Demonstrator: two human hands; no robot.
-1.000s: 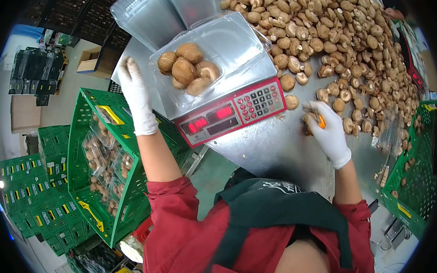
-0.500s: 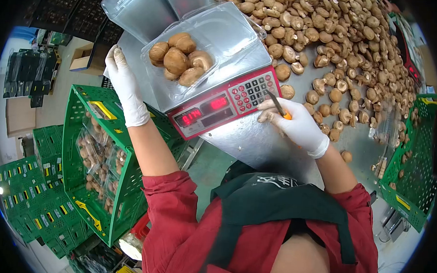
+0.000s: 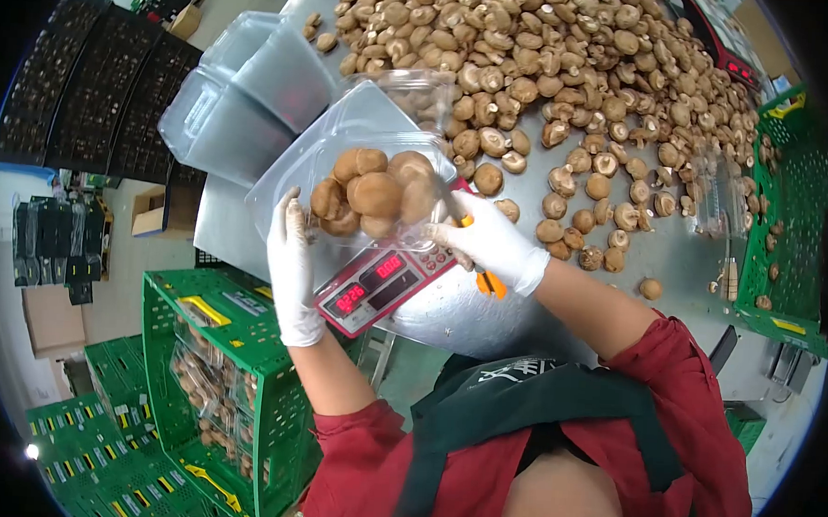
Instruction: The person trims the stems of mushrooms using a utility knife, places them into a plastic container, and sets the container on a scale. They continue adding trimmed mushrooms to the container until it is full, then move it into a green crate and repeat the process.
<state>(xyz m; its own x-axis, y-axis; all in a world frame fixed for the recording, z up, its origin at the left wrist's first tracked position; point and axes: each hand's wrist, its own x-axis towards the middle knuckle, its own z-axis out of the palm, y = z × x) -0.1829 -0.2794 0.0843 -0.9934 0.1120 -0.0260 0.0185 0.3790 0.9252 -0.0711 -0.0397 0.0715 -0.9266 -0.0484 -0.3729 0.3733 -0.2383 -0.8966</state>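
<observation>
The clear plastic clamshell tray point(image 3: 345, 135), its lid hinged open, holds a heap of brown round-capped mushrooms point(image 3: 375, 194) and sits right over the red digital scale point(image 3: 376, 285); whether it rests on it, I cannot tell. The white-gloved left hand point(image 3: 293, 267) grips its near left edge. The gloved right hand point(image 3: 493, 243) clasps the right edge, an orange-handled knife point(image 3: 489, 282) tucked under the palm. Beyond, loose brown mushrooms point(image 3: 552, 61) cover the steel table point(image 3: 673, 261). Empty clear trays point(image 3: 227, 93) are stacked at the left, with a green plastic crate point(image 3: 242, 380) below.
</observation>
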